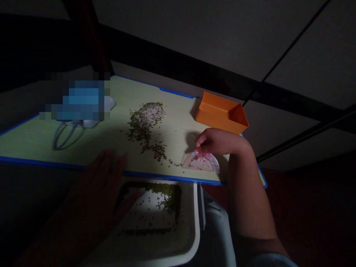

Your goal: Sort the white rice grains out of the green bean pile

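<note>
Beans point(157, 150) could miss the tub point(197, 222) and drop to the floor, should the protractor point(201, 163) push them over the counter's point(178, 111) near edge to the right of its rim. White grains point(150, 113) might be dragged along, being mixed into the same pile toward the far edge. The right forearm passes close to the box point(213, 120) by the far right corner, so a careless lift could knock it.

The person's right hand point(215, 141) is closed in a pinch at the protractor's curved top, near the near right corner; whether the protractor lies flat or tilts is unclear. The left hand point(97, 189) is spread and seems to hold nothing, its fingers at the near edge, its thumb over the tub.

Counted: two hands, one protractor, one box, one tub, one pile with a trail, one blurred blue thing point(83, 100) near the far left corner; beans beyond counting.
</note>
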`<state>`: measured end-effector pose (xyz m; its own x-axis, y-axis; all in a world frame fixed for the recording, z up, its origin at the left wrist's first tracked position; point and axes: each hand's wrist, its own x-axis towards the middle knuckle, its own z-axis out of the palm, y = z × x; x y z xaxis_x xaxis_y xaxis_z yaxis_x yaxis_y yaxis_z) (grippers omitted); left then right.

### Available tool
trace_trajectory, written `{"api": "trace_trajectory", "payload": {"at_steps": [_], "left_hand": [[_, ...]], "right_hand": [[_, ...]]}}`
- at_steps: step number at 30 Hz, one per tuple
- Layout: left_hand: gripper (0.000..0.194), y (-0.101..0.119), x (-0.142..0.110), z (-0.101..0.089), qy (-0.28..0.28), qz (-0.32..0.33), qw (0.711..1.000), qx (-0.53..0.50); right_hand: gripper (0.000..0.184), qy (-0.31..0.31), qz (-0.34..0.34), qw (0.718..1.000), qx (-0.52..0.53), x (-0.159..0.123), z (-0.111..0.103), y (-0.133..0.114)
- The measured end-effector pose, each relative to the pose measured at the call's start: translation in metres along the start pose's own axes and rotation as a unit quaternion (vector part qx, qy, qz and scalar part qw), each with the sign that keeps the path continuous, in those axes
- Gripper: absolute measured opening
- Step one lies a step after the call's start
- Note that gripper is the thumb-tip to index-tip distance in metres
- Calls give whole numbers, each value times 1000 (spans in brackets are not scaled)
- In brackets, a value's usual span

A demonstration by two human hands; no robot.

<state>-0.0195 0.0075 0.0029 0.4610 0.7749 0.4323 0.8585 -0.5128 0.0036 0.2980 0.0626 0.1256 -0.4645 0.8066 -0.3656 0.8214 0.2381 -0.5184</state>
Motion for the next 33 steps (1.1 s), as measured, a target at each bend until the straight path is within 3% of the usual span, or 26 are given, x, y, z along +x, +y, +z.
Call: {"api": "trace_trajectory", "payload": {"at_steps": [6, 18, 24, 33], "left_hand": [[81, 1, 1, -2, 3, 8, 1000, -8], [82, 0, 2, -2, -4, 6, 1000, 1], [81, 0, 1, 0, 12, 9, 1000, -7], [81, 1, 0, -1, 10, 4, 1000, -6]], "right_hand": [[16, 31, 48, 998, -21, 1, 0, -3], [16, 36, 1, 999, -12, 3, 2, -4], [17, 22, 3, 999, -32, 4, 4, -4], [22, -50, -23, 998, -27, 8, 7, -10]]}}
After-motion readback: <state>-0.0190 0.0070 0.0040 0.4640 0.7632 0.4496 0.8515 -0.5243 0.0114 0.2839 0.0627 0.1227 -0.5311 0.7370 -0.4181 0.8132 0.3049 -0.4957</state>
